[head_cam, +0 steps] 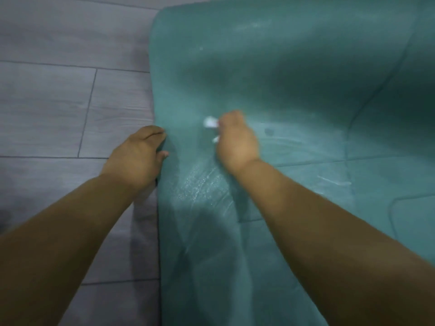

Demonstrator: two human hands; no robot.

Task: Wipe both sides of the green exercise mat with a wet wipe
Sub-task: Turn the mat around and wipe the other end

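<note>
Green exercise mat (294, 74) spread on grey plank floor (58, 102). Left hand (136, 156) grips mat's left edge, fingers curled over it. Right hand (235, 137) clenched round white wet wipe (210, 122), pressed on mat; wet streaks near wrist

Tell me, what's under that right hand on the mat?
White bits of a wet wipe poke out from the right hand, pressed on the green mat. The hand covers the rest.

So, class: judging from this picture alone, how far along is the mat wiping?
Done: wet streaks shine on the green mat near the person. In hand: the right hand holds the white wipe against the mat, while the left hand grips its edge. Left: the far part shows few streaks, and the underside cannot be seen.
</note>
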